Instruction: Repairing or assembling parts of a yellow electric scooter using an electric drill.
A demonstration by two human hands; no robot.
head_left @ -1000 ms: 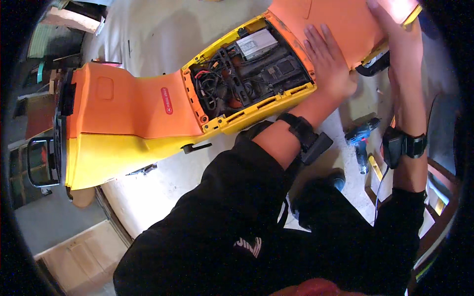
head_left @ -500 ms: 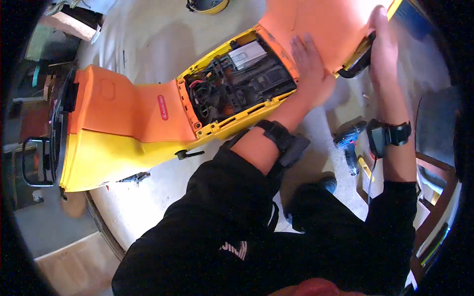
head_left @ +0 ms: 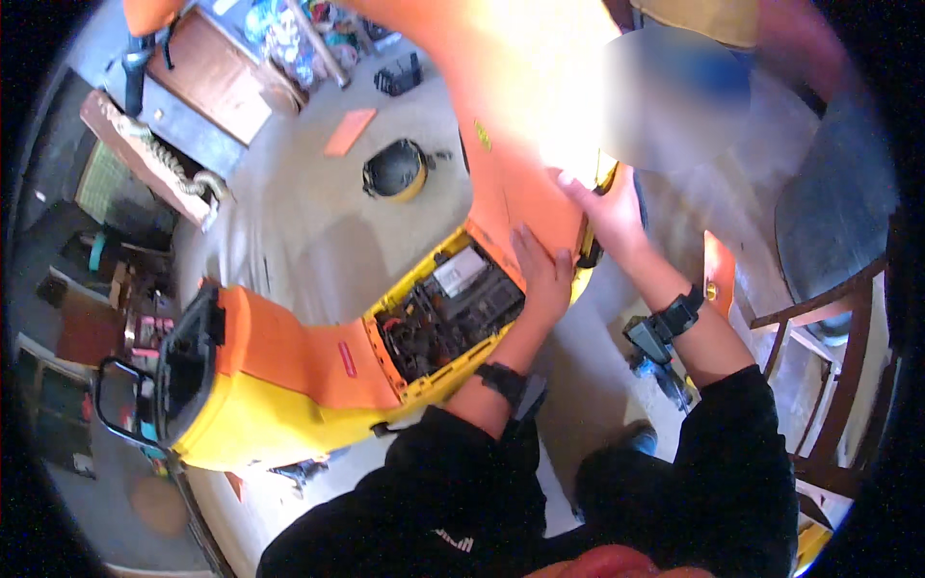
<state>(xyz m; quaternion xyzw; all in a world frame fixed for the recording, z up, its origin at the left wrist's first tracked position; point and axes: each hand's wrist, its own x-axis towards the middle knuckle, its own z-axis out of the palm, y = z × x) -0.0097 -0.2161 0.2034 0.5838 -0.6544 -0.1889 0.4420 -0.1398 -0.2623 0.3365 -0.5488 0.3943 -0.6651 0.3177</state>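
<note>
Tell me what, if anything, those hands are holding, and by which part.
The right hand seems to hold the orange panel by its right edge, thumb on top. The left hand lies open on the panel, apparently gripping nothing.

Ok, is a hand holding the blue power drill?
No, the left hand and right hand are on the large orange panel; the blue drill lies on the floor.

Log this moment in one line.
left hand: on orange panel | right hand: at panel's edge | compartment: uncovered, silver box inside
</note>
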